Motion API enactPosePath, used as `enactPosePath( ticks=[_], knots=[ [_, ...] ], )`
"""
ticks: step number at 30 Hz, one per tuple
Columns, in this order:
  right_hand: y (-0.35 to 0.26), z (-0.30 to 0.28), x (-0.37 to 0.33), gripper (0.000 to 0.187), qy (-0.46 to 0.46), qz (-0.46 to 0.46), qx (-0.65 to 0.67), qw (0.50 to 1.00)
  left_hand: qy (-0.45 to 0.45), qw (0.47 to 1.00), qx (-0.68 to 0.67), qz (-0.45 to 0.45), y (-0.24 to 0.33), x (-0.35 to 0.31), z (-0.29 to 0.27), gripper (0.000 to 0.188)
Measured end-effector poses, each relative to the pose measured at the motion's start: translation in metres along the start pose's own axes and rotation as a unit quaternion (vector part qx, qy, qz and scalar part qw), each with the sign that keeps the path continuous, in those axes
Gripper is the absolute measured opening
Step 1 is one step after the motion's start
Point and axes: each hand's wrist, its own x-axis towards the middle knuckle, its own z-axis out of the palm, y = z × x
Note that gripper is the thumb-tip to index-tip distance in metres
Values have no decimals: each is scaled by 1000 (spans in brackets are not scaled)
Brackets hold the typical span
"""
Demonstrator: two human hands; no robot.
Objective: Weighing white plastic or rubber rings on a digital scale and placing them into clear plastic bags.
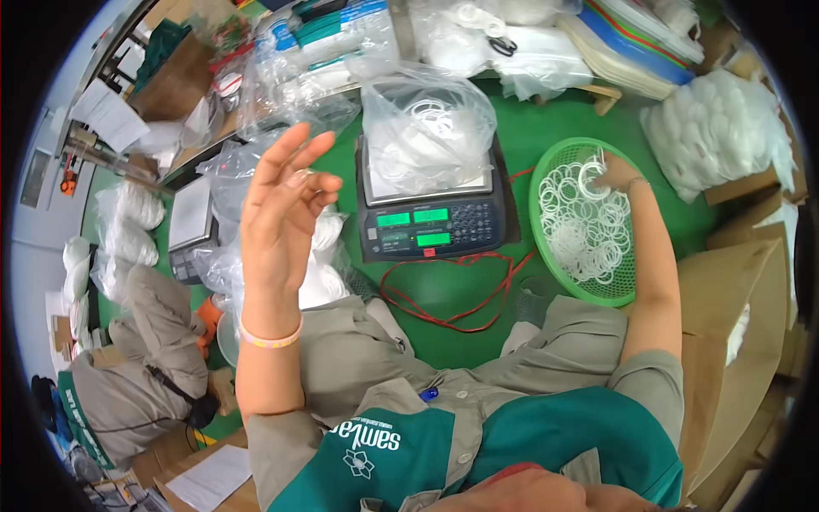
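My left hand (pixel 286 209) is raised left of the digital scale (pixel 431 226), fingers loosely bent and apart, with nothing in it. A clear plastic bag (pixel 401 158) with white rings (pixel 431 115) inside rests on the scale's pan, and the scale's green displays are lit. On the right, my right hand (pixel 616 175) reaches into a round green basket (pixel 546 264) holding many thin white plastic rings (pixel 576 243). Its fingers are closed on a white ring (pixel 590 181) at the upper part of the pile; some fingertips are hard to make out.
A red cable (pixel 444 322) loops on the green floor before the scale. Another scale (pixel 192 218) and a seated co-worker (pixel 162 358) are at left. Filled plastic bags (pixel 721 132) and cardboard boxes (pixel 729 341) stand at right. Black scissors (pixel 503 46) lie on bags at the back.
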Motion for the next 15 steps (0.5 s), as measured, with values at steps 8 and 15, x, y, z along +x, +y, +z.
enactPosePath(
  ticks=[8, 15],
  knots=[
    [14, -11, 0, 24, 60, 25, -119, 991, -27, 999, 19, 5, -5, 4, -1, 39],
    [9, -19, -10, 12, 51, 88, 100, 990, -30, 998, 50, -13, -9, 6, 3, 40]
  ],
)
